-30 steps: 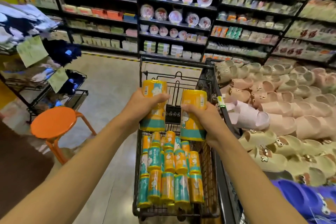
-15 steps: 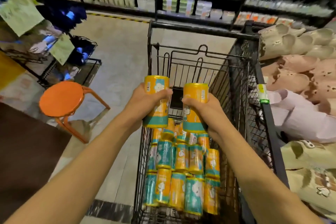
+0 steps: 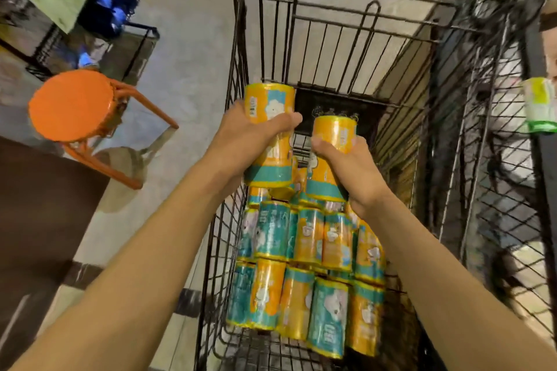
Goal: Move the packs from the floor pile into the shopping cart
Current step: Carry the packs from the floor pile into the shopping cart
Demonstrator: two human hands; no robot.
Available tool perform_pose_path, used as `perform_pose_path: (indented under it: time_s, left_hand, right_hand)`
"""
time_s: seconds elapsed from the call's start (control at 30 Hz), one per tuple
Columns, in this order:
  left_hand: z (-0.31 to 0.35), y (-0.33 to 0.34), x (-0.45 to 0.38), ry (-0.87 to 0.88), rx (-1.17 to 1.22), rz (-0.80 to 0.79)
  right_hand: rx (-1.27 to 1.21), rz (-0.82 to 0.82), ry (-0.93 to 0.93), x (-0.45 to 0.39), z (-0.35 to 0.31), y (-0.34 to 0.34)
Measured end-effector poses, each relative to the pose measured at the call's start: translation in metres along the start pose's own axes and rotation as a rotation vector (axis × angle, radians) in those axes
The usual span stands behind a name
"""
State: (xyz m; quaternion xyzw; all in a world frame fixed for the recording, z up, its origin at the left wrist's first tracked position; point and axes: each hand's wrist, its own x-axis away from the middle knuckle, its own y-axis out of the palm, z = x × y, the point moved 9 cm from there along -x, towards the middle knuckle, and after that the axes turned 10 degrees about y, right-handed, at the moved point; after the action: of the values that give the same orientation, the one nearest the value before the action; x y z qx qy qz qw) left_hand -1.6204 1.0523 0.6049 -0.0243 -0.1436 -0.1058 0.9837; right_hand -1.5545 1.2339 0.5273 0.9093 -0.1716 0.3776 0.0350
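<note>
My left hand (image 3: pixel 245 137) grips an orange and teal pack (image 3: pixel 269 105) upright, thumb across its front. My right hand (image 3: pixel 351 170) grips a second orange and teal pack (image 3: pixel 333 132), also upright, just to the right of the first. Both packs hang inside the black wire shopping cart (image 3: pixel 340 48), above its load. Several more packs (image 3: pixel 304 268) lie in rows on the cart's floor, nearer to me. The floor pile is out of view.
An orange round stool (image 3: pixel 70 105) stands on the floor left of the cart. A black wire rack (image 3: pixel 132 42) with dark blue goods stands behind it. A dark brown mat (image 3: pixel 33 214) lies at the left. A green tag (image 3: pixel 539 108) hangs at the cart's right rim.
My view has tilted down and closer to the cart. Both hands have lowered their packs deeper into the cart, the right one lower than the left.
</note>
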Motion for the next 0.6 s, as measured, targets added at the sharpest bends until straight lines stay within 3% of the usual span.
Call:
perform_pose_path:
  time_s: [0.2,0.37,0.6]
  left_hand:
    - [-0.032,-0.005,-0.018,-0.005,-0.037,0.037]
    - [-0.041,-0.003,-0.022,0.020,-0.011,-0.002]
    - [-0.049,-0.011,-0.020,0.029,-0.083,-0.016]
  right_hand:
    - [0.513,0.232,-0.240,-0.056,0.019,0.012]
    - [0.958,0.354,-0.233,-0.097,0.034,0.031]
    - [1.217,0.257,-0.154,-0.127,0.065,0.062]
